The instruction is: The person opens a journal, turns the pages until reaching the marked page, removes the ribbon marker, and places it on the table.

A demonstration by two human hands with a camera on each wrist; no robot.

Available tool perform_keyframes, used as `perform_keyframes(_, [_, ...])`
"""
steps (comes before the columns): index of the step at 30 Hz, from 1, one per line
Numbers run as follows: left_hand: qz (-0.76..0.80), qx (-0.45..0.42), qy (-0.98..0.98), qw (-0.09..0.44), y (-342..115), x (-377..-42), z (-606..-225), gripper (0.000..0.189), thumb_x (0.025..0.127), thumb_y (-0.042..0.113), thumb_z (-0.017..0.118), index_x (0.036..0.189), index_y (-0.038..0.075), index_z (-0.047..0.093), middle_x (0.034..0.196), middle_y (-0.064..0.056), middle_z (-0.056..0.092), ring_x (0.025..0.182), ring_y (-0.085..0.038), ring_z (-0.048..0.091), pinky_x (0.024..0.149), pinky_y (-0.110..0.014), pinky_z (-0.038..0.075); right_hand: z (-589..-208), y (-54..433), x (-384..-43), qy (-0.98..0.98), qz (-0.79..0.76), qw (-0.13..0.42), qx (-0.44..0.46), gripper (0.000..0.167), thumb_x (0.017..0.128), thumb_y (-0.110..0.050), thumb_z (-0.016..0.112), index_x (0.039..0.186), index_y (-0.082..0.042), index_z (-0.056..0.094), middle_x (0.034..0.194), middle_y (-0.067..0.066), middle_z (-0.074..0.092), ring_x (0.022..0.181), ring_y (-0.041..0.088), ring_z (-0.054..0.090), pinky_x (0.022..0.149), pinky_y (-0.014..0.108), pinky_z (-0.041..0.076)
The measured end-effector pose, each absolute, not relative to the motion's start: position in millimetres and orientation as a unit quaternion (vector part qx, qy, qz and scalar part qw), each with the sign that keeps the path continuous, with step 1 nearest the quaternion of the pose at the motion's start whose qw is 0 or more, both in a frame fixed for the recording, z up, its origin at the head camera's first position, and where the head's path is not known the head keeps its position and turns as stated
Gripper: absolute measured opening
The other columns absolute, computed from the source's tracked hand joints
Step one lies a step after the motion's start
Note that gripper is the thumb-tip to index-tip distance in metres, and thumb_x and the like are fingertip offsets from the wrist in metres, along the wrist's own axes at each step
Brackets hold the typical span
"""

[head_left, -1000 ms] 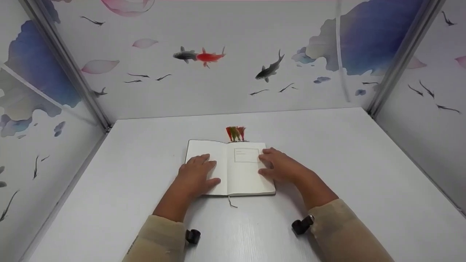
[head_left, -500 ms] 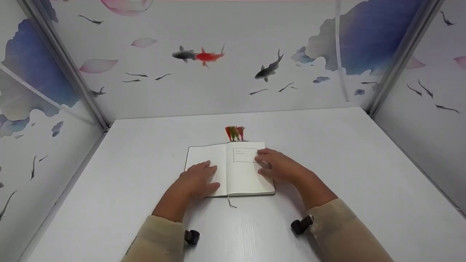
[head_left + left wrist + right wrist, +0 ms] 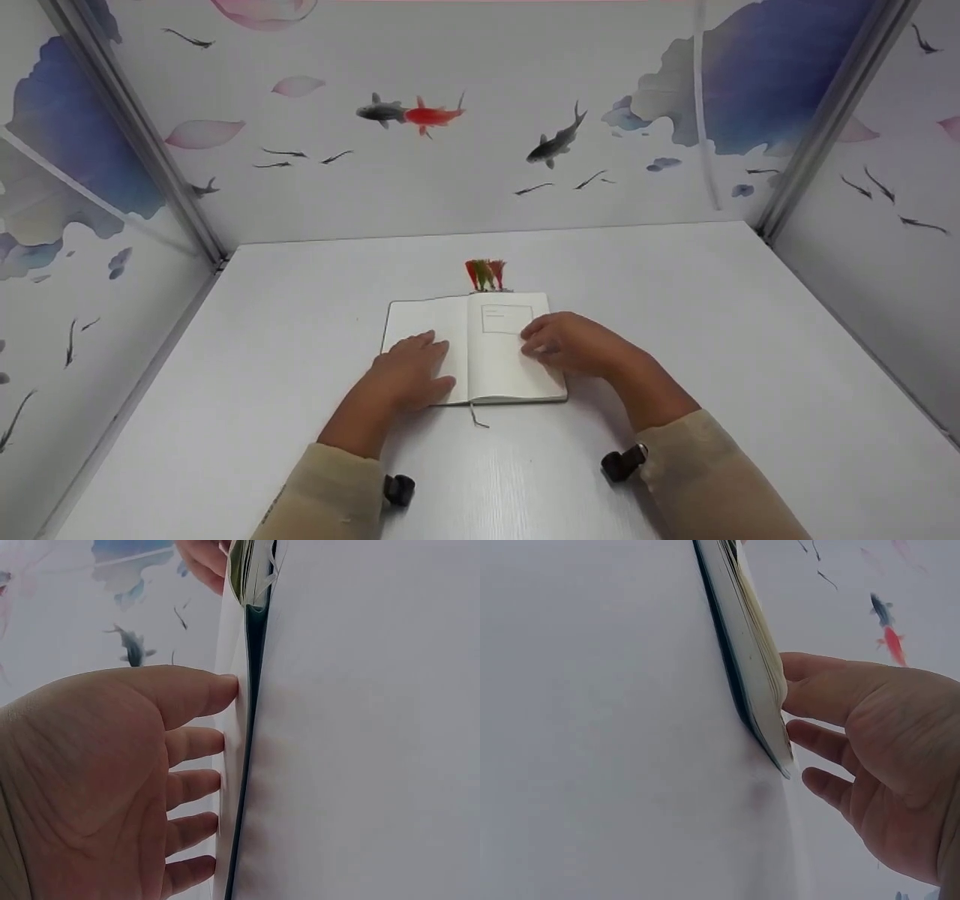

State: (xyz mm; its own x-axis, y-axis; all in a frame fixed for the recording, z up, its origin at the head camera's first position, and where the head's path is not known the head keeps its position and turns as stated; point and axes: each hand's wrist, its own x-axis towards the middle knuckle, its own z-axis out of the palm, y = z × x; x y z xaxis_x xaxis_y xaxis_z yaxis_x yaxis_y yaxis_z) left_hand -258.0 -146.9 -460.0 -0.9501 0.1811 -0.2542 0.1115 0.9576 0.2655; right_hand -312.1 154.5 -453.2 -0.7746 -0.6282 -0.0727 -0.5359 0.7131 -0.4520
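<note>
One bare left hand (image 3: 411, 370) is lying spread on our open, dark-covered, cream-paged notebook (image 3: 498, 372), ideally pressing lightly; we cannot tell whether our right hand (image 3: 581, 345) is pinching.

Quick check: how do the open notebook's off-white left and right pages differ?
The right page carries a thin-lined printed box; the left page shows no print where visible. The right page tops a thick paper stack; the left page lies over little more than the dark cover. Both are off-white.
</note>
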Motion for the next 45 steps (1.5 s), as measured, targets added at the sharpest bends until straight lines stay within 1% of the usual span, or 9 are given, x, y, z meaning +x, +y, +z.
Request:
perform_keyframes(4, [0.133, 0.074, 0.977, 0.147, -146.7, -256.7, -456.9, 0.072, 0.105, 0.046, 0.058, 0.168, 0.02, 0.037, 0.179, -0.006, 0.028, 0.168, -0.032, 0.023, 0.133, -0.062, 0.025, -450.3, 155.3, -308.2, 0.92, -0.213, 0.136, -0.3, 0.034, 0.096, -0.017, 0.081, 0.13, -0.019, 0.079, 0.15, 0.0, 0.065, 0.141, 0.027, 0.06, 0.118, 0.049, 0.051])
perform_keyframes(9, [0.132, 0.08, 0.977, 0.149, -147.0, -255.6, -454.3, 0.072, 0.106, 0.046, 0.058, 0.169, 0.019, 0.037, 0.179, -0.007, 0.028, 0.168, -0.032, 0.023, 0.133, -0.062, 0.025, -441.8, 151.6, -300.4, 0.931, -0.186, 0.19, -0.249, 0.063, 0.084, -0.033, 0.093, 0.142, -0.024, 0.071, 0.162, -0.006, 0.054, 0.158, 0.028, 0.043, 0.129, 0.055, 0.037])
perform_keyframes(13, [0.135, 0.08, 0.976, 0.148, -146.4, -255.0, -452.5, 0.071, 0.106, 0.046, 0.058, 0.168, 0.018, 0.037, 0.179, -0.007, 0.028, 0.168, -0.032, 0.023, 0.132, -0.063, 0.025, -434.8, 148.5, -293.6, 0.937, -0.148, 0.21, -0.238, 0.077, 0.08, -0.037, 0.094, 0.15, -0.025, 0.064, 0.169, -0.008, 0.047, 0.162, 0.028, 0.037, 0.13, 0.058, 0.033])
perform_keyframes(25, [0.135, 0.073, 0.978, 0.139, -145.8, -257.0, -455.8, 0.072, 0.105, 0.047, 0.059, 0.168, 0.019, 0.039, 0.178, -0.007, 0.03, 0.167, -0.033, 0.025, 0.132, -0.064, 0.026, -428.4, 147.0, -289.0, 0.941, -0.119, 0.213, -0.234, 0.081, 0.08, -0.037, 0.095, 0.153, -0.026, 0.062, 0.17, -0.01, 0.045, 0.162, 0.026, 0.037, 0.13, 0.056, 0.034])
perform_keyframes(31, [0.135, 0.074, 0.978, 0.138, -146.4, -257.0, -455.4, 0.071, 0.104, 0.046, 0.058, 0.167, 0.018, 0.04, 0.178, -0.008, 0.03, 0.167, -0.033, 0.026, 0.131, -0.065, 0.027, -428.0, 151.2, -290.2, 0.937, -0.132, 0.225, -0.231, 0.073, 0.084, -0.036, 0.09, 0.151, -0.025, 0.064, 0.17, -0.012, 0.044, 0.164, 0.025, 0.034, 0.132, 0.054, 0.032])
perform_keyframes(35, [0.134, 0.077, 0.979, 0.135, -145.7, -256.6, -454.5, 0.07, 0.104, 0.044, 0.059, 0.166, 0.017, 0.041, 0.178, -0.009, 0.031, 0.166, -0.034, 0.028, 0.13, -0.066, 0.028, -425.6, 155.1, -292.0, 0.938, -0.138, 0.226, -0.226, 0.049, 0.089, -0.035, 0.086, 0.137, -0.028, 0.075, 0.166, -0.013, 0.051, 0.161, 0.025, 0.04, 0.128, 0.053, 0.038])
perform_keyframes(39, [0.135, 0.074, 0.979, 0.135, -145.3, -257.0, -455.8, 0.071, 0.104, 0.045, 0.06, 0.166, 0.018, 0.041, 0.177, -0.008, 0.032, 0.166, -0.034, 0.028, 0.13, -0.066, 0.028, -423.6, 155.5, -294.0, 0.937, -0.153, 0.217, -0.228, 0.012, 0.095, -0.03, 0.08, 0.106, -0.031, 0.086, 0.158, -0.01, 0.06, 0.153, 0.025, 0.05, 0.116, 0.048, 0.051])
perform_keyframes(42, [0.135, 0.073, 0.979, 0.134, -145.0, -257.5, -457.0, 0.071, 0.104, 0.045, 0.06, 0.166, 0.018, 0.041, 0.177, -0.008, 0.032, 0.166, -0.034, 0.028, 0.13, -0.066, 0.028, -422.7, 154.8, -294.9, 0.935, -0.16, 0.213, -0.232, 0.011, 0.098, -0.025, 0.077, 0.094, -0.031, 0.085, 0.157, -0.007, 0.062, 0.148, 0.023, 0.056, 0.104, 0.042, 0.056])
perform_keyframes(45, [0.134, 0.072, 0.979, 0.132, -145.1, -257.6, -457.7, 0.071, 0.103, 0.046, 0.06, 0.167, 0.018, 0.041, 0.177, -0.008, 0.032, 0.166, -0.034, 0.028, 0.13, -0.066, 0.028, -422.0, 153.9, -295.0, 0.935, -0.159, 0.21, -0.236, 0.013, 0.099, -0.025, 0.076, 0.091, -0.031, 0.083, 0.157, -0.006, 0.061, 0.134, 0.019, 0.063, 0.09, 0.036, 0.057])
